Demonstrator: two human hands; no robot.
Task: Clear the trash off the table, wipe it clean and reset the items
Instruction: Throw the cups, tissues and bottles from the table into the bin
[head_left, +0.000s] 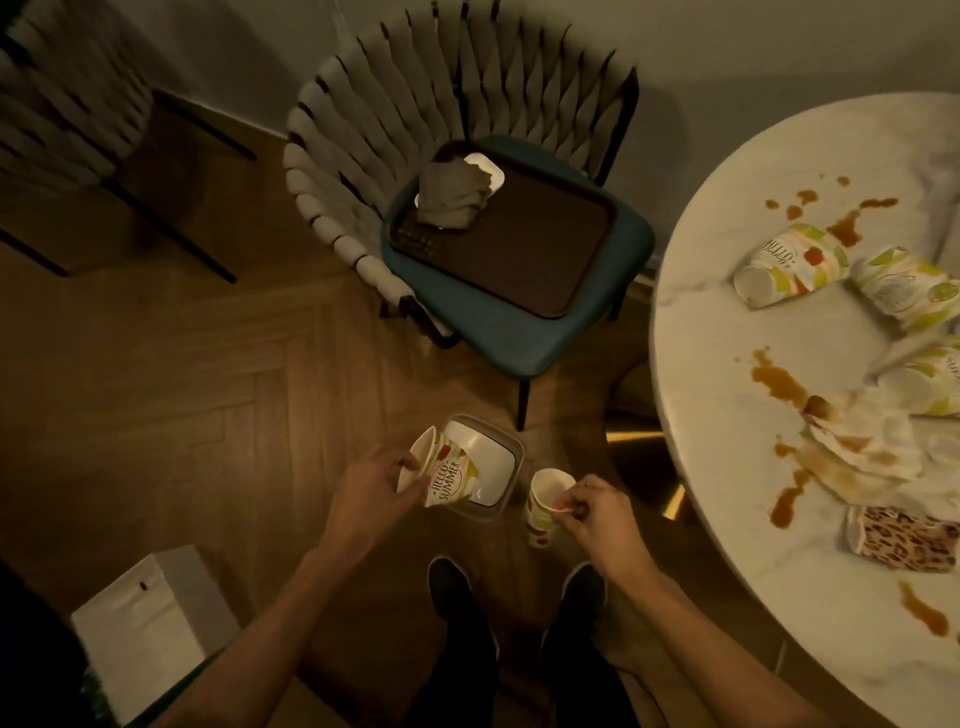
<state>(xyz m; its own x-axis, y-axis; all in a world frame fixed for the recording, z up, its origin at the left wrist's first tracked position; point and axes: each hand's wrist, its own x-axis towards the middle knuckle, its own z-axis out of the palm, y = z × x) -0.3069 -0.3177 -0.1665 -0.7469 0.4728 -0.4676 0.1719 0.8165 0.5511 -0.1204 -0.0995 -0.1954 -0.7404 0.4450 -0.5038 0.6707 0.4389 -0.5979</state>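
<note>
While brown spills (779, 384) streak the round white marble desk (727, 545), beside it (over herringbone wood floor (208, 364)) left fingers (402, 462) grip a crushed paper cup (447, 478); right fingers (567, 506) pinch an intact paper cup (540, 522).

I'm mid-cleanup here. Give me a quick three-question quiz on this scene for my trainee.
1. True or false: the left hand holds a crushed cup above the bin.
2. Where does the brown tray lie? A) on the table B) on the chair seat C) in the bin
3. Fill in: the right hand pinches a second cup by its ____.
Key: 1 true; 2 B; 3 rim.
</note>
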